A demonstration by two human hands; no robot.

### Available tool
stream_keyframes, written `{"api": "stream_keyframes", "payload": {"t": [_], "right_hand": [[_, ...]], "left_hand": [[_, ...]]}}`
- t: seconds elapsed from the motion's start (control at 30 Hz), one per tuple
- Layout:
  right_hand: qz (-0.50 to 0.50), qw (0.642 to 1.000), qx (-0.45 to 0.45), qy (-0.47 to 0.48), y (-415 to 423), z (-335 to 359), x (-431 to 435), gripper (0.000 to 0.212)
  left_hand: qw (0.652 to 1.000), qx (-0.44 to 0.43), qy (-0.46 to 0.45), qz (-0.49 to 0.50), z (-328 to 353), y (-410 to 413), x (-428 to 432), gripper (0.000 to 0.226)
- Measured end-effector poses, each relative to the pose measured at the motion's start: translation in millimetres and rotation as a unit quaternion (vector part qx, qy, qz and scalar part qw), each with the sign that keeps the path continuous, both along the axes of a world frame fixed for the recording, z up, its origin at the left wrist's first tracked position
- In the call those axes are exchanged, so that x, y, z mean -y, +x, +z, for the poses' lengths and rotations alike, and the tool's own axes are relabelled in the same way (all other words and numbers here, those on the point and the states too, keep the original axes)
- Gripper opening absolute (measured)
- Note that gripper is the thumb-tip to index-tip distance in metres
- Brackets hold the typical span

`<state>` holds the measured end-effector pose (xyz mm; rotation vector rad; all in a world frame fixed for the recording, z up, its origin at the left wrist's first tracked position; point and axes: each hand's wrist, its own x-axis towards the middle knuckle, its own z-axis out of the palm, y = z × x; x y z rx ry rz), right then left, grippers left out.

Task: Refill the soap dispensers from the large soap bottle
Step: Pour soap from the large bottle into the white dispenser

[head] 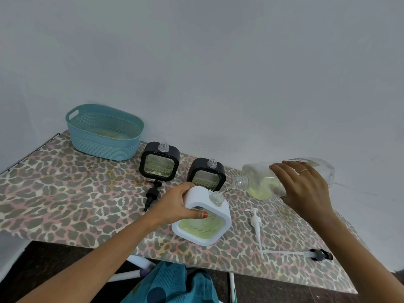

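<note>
1. Soap (228,190) ran in a thin stream from the bottle (288,180) into the open neck of the white dispenser (203,221); the pour looked well under way.
2. The right hand (306,186) gripped the bottle around its body and held it tipped almost flat, mouth pointing left and down, likely because little yellow-green soap was left and it had to reach the mouth.
3. The left hand (175,204) gripped the white dispenser by its upper left corner, thumb on the front window. It leaned the neck toward the bottle, seemingly to steady it and meet the stream.
4. That dispenser rested on the table (65,193) near the front middle, with green soap showing in its lower part.
5. Two black dispensers (159,162) stood just behind, necks uncapped, apparently waiting; their fill was hard to judge.
6. A black pump (153,191), a white pump (254,219) and a third pump (319,254) lay loose on the table, set aside so the necks stayed open.
7. A basket (105,132) sat at the far left, well apart.
</note>
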<state>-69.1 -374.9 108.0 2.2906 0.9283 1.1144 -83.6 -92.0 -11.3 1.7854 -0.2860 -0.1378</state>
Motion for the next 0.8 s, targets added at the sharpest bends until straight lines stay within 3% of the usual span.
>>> {"api": "stream_keyframes", "payload": {"t": [0.1, 0.27, 0.63, 0.8], "right_hand": [[-0.001, 1.000, -0.001, -0.002, 0.0, -0.2, 0.4, 0.064], [0.005, 1.000, 0.008, -0.011, 1.2, 0.4, 1.8, 0.057], [0.015, 1.000, 0.018, -0.011, -0.9, 2.9, 0.4, 0.047], [0.015, 1.000, 0.017, -0.012, -0.7, 3.8, 1.1, 0.055]], "left_hand": [[1.000, 0.001, -0.005, -0.003, -0.2, -0.1, 1.1, 0.059], [1.000, -0.001, -0.013, -0.003, -0.5, -0.7, 1.8, 0.067], [1.000, -0.007, -0.025, -0.006, 0.3, -1.1, 3.0, 0.062], [1.000, -0.004, -0.023, -0.007, 1.5, -2.0, 3.3, 0.061]]}}
